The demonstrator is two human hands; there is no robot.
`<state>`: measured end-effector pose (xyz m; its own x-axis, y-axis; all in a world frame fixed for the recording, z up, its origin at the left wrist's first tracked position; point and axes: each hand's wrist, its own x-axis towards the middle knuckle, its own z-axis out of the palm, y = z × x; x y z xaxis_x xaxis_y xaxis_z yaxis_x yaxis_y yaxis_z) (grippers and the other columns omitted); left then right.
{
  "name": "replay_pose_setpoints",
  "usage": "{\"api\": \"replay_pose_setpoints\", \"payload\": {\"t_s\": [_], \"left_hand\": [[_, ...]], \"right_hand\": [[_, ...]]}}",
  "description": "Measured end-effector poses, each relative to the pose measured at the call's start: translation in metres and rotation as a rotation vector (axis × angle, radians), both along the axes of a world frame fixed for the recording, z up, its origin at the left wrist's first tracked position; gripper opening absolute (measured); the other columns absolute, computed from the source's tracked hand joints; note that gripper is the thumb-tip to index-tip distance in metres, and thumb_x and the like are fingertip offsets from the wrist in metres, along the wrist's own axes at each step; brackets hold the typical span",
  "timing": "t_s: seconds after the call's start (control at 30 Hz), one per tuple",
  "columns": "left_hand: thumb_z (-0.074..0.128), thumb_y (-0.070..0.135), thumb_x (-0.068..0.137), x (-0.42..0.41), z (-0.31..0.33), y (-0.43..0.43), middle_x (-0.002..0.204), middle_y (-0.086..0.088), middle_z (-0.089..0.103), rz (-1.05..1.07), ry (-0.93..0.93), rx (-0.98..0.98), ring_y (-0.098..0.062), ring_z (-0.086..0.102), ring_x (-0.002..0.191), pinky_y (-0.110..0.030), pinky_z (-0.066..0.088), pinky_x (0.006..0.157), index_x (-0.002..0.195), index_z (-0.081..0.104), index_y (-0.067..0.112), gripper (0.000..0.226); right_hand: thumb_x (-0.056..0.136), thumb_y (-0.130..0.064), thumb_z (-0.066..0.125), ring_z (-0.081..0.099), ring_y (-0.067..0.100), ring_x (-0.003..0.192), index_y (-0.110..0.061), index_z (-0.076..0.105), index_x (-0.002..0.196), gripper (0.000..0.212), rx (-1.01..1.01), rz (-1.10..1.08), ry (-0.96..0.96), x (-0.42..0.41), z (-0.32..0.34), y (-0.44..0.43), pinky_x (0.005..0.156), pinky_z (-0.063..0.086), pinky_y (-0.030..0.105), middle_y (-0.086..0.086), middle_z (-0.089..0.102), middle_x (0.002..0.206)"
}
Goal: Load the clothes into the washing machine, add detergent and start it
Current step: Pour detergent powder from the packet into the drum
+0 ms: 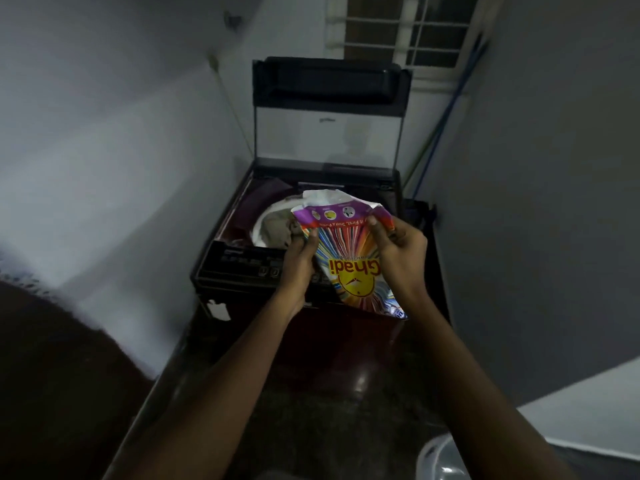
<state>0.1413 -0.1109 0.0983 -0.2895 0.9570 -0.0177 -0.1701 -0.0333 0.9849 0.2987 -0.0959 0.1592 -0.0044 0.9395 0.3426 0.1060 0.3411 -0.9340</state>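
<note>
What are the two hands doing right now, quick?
Left hand: fingers closed on the left edge of the detergent packet.
Right hand: fingers closed, pinching the same packet near its top.

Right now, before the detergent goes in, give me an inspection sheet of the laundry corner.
Surface: washing machine top-loader, lid raised upright.
Job's things: clothes already in the drum; detergent packet held above the opening, print upside down, far end torn open.
Clutter: white basket on the floor at lower right.
Grippers: left hand and right hand both pinch the packet.
Cables: thin line down the left wall; blue and green poles lean at right.
Surroundings: barred window behind, dim light.
</note>
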Motion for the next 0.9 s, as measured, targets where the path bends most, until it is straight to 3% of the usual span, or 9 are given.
{"api": "replay_pose_setpoints", "payload": {"t_s": [0.13, 0.27, 0.33, 0.47, 0.67, 0.73, 0.83, 0.9], "left_hand": [[0.041, 0.053, 0.098, 0.058, -0.001, 0.032, 0.114, 0.001, 0.073, -0.087, -0.149, -0.066, -0.018, 0.067, 0.109, -0.042, 0.049, 0.1, 0.111, 0.068, 0.024, 0.043], [0.016, 0.06, 0.101, 0.102, -0.007, 0.066, 0.114, 0.001, 0.073, -0.108, -0.322, -0.138, -0.016, 0.068, 0.105, -0.037, 0.052, 0.093, 0.113, 0.066, 0.027, 0.061], [0.013, 0.061, 0.1, 0.118, -0.013, 0.083, 0.109, 0.004, 0.074, -0.103, -0.352, -0.165, -0.016, 0.068, 0.103, -0.035, 0.054, 0.088, 0.119, 0.064, 0.026, 0.064], [0.026, 0.064, 0.098, 0.148, -0.026, 0.113, 0.121, -0.007, 0.07, -0.146, -0.409, -0.127, -0.026, 0.067, 0.111, -0.045, 0.052, 0.096, 0.13, 0.06, 0.02, 0.064], [0.049, 0.08, 0.079, 0.185, -0.04, 0.167, 0.109, -0.008, 0.074, -0.081, -0.463, -0.224, -0.029, 0.071, 0.101, -0.053, 0.054, 0.094, 0.117, 0.069, 0.02, 0.074], [0.052, 0.077, 0.081, 0.194, -0.044, 0.181, 0.105, -0.008, 0.075, -0.057, -0.445, -0.255, -0.028, 0.071, 0.099, -0.054, 0.054, 0.093, 0.11, 0.072, 0.017, 0.069], [0.05, 0.066, 0.089, 0.205, -0.049, 0.199, 0.098, -0.008, 0.076, -0.015, -0.452, -0.288, -0.029, 0.072, 0.095, -0.052, 0.056, 0.09, 0.099, 0.074, 0.015, 0.056], [0.047, 0.072, 0.087, 0.209, -0.054, 0.201, 0.099, -0.008, 0.075, -0.023, -0.493, -0.328, -0.03, 0.072, 0.093, -0.051, 0.057, 0.087, 0.102, 0.072, 0.018, 0.061]], "right_hand": [[0.09, -0.03, 0.065, 0.064, 0.012, 0.068, -0.027, 0.071, 0.077, 0.014, 0.0, -0.1, 0.042, 0.043, 0.005, 0.022, 0.064, 0.055, 0.041, -0.004, 0.072, 0.072], [0.091, -0.029, 0.063, 0.067, 0.007, 0.069, -0.026, 0.071, 0.081, 0.013, -0.018, -0.172, 0.079, 0.07, 0.004, 0.041, 0.066, 0.056, 0.033, -0.01, 0.073, 0.073], [0.092, -0.029, 0.062, 0.07, 0.009, 0.072, -0.022, 0.071, 0.084, 0.014, -0.012, -0.199, 0.075, 0.079, 0.003, 0.05, 0.065, 0.056, 0.031, -0.008, 0.073, 0.075], [0.092, -0.029, 0.061, 0.072, 0.013, 0.074, -0.02, 0.072, 0.085, 0.015, -0.019, -0.27, 0.084, 0.096, -0.001, 0.075, 0.066, 0.057, 0.032, -0.005, 0.074, 0.078], [0.092, -0.027, 0.061, 0.072, 0.016, 0.078, -0.013, 0.072, 0.09, 0.018, -0.036, -0.321, 0.051, 0.121, -0.011, 0.108, 0.068, 0.057, 0.032, 0.001, 0.074, 0.083], [0.091, -0.03, 0.064, 0.07, 0.019, 0.079, -0.012, 0.07, 0.091, 0.019, -0.012, -0.334, 0.003, 0.137, -0.018, 0.112, 0.068, 0.056, 0.036, 0.003, 0.073, 0.085], [0.093, -0.03, 0.061, 0.064, 0.011, 0.076, -0.016, 0.067, 0.092, 0.015, -0.015, -0.308, -0.095, 0.153, -0.039, 0.111, 0.066, 0.052, 0.029, -0.004, 0.068, 0.081], [0.095, -0.034, 0.055, 0.056, 0.004, 0.067, -0.021, 0.063, 0.082, 0.021, -0.044, -0.353, -0.183, 0.155, -0.055, 0.112, 0.059, 0.047, 0.029, -0.007, 0.062, 0.07]]}}
